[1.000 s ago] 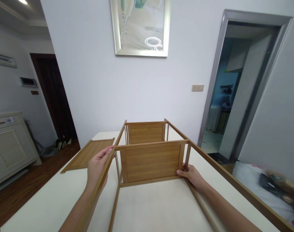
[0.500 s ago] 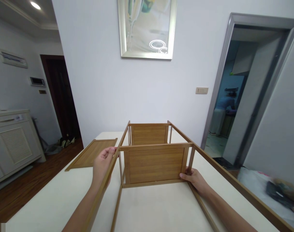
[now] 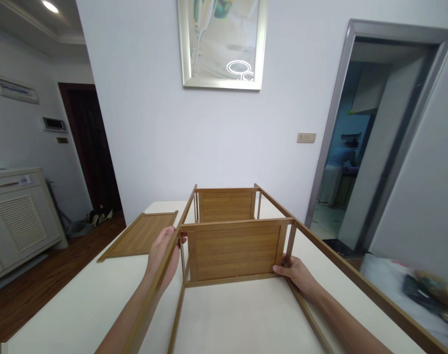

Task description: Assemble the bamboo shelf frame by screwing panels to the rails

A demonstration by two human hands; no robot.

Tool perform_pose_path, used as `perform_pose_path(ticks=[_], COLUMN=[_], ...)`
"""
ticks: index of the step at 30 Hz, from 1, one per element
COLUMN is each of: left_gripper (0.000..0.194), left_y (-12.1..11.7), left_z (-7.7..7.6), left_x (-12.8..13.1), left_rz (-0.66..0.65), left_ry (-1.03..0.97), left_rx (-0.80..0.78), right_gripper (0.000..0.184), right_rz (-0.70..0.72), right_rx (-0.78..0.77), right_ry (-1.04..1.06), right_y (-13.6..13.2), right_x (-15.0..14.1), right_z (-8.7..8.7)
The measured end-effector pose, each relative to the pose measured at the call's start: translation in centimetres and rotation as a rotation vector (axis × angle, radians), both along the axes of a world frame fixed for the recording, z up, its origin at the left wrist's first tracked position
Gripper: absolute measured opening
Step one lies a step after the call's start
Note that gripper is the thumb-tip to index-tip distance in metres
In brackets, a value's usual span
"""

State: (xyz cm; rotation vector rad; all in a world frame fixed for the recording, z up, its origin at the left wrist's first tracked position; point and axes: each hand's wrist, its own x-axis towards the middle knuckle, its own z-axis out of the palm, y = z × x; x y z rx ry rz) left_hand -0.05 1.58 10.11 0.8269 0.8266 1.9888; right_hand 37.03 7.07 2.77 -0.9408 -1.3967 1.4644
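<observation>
A wooden shelf frame (image 3: 295,223) lies on its side on the white table, its long rails running toward me. Across it stand a nearer shelf panel (image 3: 238,251) and a farther shelf panel (image 3: 227,204). My left hand (image 3: 168,248) is closed around the upper left rail at the nearer panel's corner, with fingertips showing on the inner side. Low on the right, my right hand (image 3: 297,275) grips the nearer panel's lower corner by the post, thumb on the panel face; its other fingers are partly hidden. A loose wooden panel (image 3: 143,235) lies flat left of the frame.
The white table (image 3: 76,300) reaches to the wall, where a framed picture (image 3: 224,83) hangs. At right, a plastic bag and dark items (image 3: 423,295) sit beside the table. A person (image 3: 340,162) is beyond the doorway. A white cabinet (image 3: 21,216) stands at left.
My left hand has shifted from pinching the top of the left rail to reaching around it, fingertips now inside the frame. My right hand stays at the panel's lower corner.
</observation>
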Motion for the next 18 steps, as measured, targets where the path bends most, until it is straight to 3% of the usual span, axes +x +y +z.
perform_pose_path(ticks=[8, 18], left_gripper=[0.032, 0.036], left_y=[0.6, 0.0], left_z=[-0.3, 0.3], left_x=[1.1, 1.1], left_rz=[0.049, 0.007], left_ry=[-0.073, -0.063], left_rx=[0.106, 0.076], right_gripper=[0.04, 0.045], right_rz=[-0.009, -0.039], right_rx=[0.006, 0.025], right_ry=[-0.014, -0.045], right_y=[-0.2, 0.1], right_x=[-0.1, 0.1], right_z=[0.2, -0.2])
